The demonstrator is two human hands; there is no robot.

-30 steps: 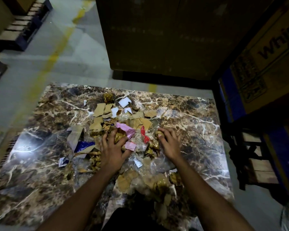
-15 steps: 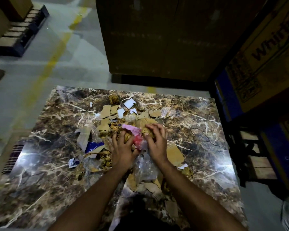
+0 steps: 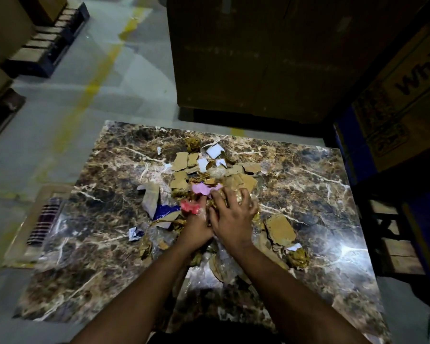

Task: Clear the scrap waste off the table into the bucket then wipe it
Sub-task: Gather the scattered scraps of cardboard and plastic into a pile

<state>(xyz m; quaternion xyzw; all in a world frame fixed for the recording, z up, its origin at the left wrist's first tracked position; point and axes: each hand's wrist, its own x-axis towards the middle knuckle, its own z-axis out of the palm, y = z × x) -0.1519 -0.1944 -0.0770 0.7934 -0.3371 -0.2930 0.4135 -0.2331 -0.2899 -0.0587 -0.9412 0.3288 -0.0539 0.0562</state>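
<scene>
Hands met over the middle of the scrap heap, and the grip there was a gathering one. The right hand (image 3: 230, 214) lay on top with fingers spread and curled over clear plastic and gold-brown scraps; the left hand (image 3: 196, 225) sat partly beneath it, its fingers bunched into a red wrapper (image 3: 190, 206), though how tightly they closed could not be told. A pink paper scrap (image 3: 204, 189) lay just at twelve o'clock of the fingertips.

Outward from the hands the scrap waste (image 3: 181, 175) was strewn across the marble-patterned desk (image 3: 90, 244): torn cardboard pieces and white paper bits toward twelve o'clock, a blue-and-white wrapper (image 3: 165, 210) at nine o'clock, a larger cardboard piece (image 3: 279, 229) at three o'clock, and crumpled plastic toward six o'clock between the forearms.

By the look of it the task was in its early part: the waste was only being drawn together, nearly all of it was on the desk, no bucket showed anywhere, and no cloth was seen, so the wiping was not yet begun.

Of writing, only the carton (image 3: 405, 100) at two o'clock bore any, large dark letters reading "Whi" before the edge cut them off; its smaller print was too dim to read.
</scene>
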